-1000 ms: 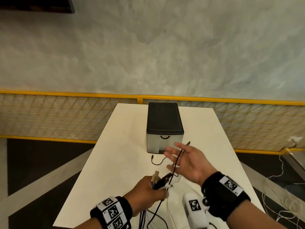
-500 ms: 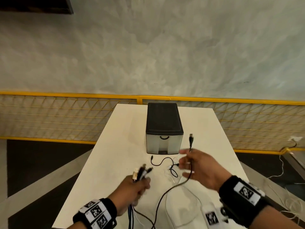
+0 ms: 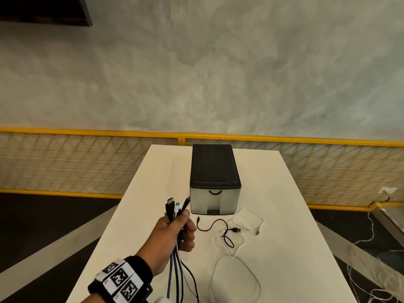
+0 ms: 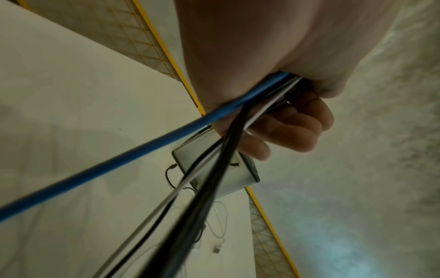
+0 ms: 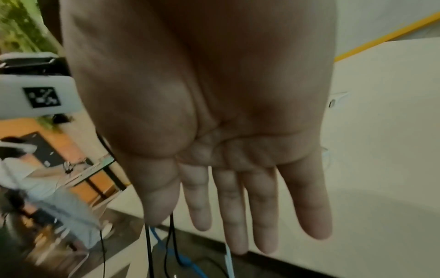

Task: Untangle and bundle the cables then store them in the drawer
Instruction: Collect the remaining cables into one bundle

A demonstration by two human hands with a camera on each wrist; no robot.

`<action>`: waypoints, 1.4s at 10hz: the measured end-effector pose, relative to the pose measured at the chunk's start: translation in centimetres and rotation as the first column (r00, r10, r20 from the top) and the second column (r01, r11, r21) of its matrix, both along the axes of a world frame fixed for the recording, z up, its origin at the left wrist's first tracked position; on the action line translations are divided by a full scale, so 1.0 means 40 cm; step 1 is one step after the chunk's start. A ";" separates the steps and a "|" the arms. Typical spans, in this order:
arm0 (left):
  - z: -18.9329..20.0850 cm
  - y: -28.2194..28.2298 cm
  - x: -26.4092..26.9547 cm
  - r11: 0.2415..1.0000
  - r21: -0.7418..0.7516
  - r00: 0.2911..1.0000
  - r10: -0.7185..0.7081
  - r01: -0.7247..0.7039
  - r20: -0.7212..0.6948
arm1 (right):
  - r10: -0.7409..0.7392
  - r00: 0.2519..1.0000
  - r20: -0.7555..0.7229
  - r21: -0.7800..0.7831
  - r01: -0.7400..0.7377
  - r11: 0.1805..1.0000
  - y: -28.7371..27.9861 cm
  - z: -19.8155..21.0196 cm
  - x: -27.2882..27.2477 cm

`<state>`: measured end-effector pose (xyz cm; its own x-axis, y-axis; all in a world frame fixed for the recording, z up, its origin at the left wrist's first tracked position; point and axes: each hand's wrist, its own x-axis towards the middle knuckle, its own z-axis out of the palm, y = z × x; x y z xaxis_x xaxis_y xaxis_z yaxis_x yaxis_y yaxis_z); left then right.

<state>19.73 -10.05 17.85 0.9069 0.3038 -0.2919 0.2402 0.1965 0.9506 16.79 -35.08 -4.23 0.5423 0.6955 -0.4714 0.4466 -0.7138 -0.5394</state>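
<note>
Your left hand [image 3: 175, 235] is fisted round the cable bundle [image 3: 176, 209] over the white table [image 3: 284, 215], drawer box [image 3: 215, 182] just beyond; yellow railing [image 3: 87, 160] and grey wall behind. Your right hand [image 5: 214, 131] hangs flat, fingers straight, holding nothing.

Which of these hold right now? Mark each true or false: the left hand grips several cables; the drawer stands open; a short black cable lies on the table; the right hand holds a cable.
1. The left hand grips several cables. True.
2. The drawer stands open. False: its front sits shut, handle untouched.
3. A short black cable lies loose on the table before the drawer. True.
4. The right hand holds a cable. False: its fingers are straight, with nothing in its grip.
</note>
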 end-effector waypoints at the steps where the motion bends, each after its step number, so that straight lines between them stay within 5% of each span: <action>1: -0.006 0.003 0.003 0.999 -0.047 1.000 0.000 0.000 0.001 | -0.005 1.000 -0.010 -0.050 0.005 0.999 0.051 0.091 0.113; 2: -0.016 0.008 0.007 0.996 -0.091 1.000 0.019 -0.021 -0.014 | -0.127 0.988 0.092 0.022 0.126 0.992 0.096 0.320 0.248; 4: -0.023 0.029 0.014 0.985 -0.168 0.998 0.036 -0.045 -0.060 | -0.391 0.872 0.295 0.050 0.395 0.917 0.132 0.234 0.473; 7: -0.033 0.068 0.027 0.990 -0.139 0.998 0.002 -0.010 -0.061 | -0.205 0.886 0.415 -0.250 0.328 0.911 0.166 0.160 0.487; 9: -0.031 0.062 0.037 0.992 -0.124 0.999 -0.003 -0.002 -0.046 | -0.248 0.840 0.483 -0.221 0.391 0.893 0.145 0.180 0.462; 11: -0.025 0.018 0.060 0.998 -0.068 1.000 0.008 -0.008 0.006 | -0.478 0.819 0.318 0.305 0.389 0.869 0.150 0.306 0.465; 12: -0.013 -0.009 0.072 0.999 -0.046 1.000 0.003 -0.001 0.030 | -0.561 0.817 0.133 0.540 0.415 0.732 0.146 0.440 0.443; 14: 0.032 -0.066 0.085 0.996 -0.020 0.993 -0.084 0.086 0.084 | -0.403 0.899 -0.169 0.696 0.398 0.597 0.133 0.623 0.374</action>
<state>23.14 -12.69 19.15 0.9506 0.2181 -0.2208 0.1777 0.2009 0.9634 31.76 -29.75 20.68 0.8495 0.5237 0.0636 0.2144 -0.2326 -0.9487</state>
